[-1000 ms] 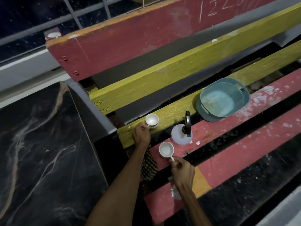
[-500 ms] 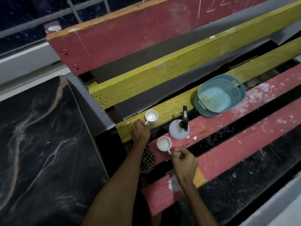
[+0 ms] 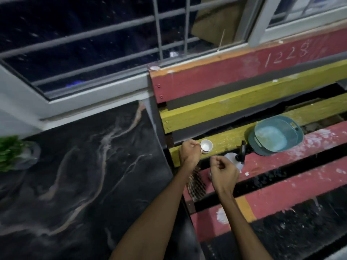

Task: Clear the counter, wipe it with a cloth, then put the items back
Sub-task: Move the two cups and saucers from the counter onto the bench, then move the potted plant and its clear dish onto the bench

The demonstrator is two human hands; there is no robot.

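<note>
My left hand [image 3: 189, 152] grips the handle of a small white cup [image 3: 206, 146] over the yellow slat of the bench [image 3: 234, 137]. A checked cloth [image 3: 195, 184] hangs below that wrist. My right hand [image 3: 223, 169] is closed in a fist over the red slat; a second white cup [image 3: 210, 173] shows only as a sliver under it. A white spray bottle with a black trigger [image 3: 242, 152] stands just right of my right hand. The black marble counter [image 3: 75, 166] lies to the left of both hands.
A teal basin [image 3: 276, 136] sits on the bench slats to the right. A green plant in a glass [image 3: 11, 152] stands at the counter's far left edge. A barred window [image 3: 112, 44] runs behind the counter. Dark gaps separate the bench slats.
The view has swung left and up, bringing the counter and window in. My right hand has risen and now covers the second cup. My left hand still holds the first cup.
</note>
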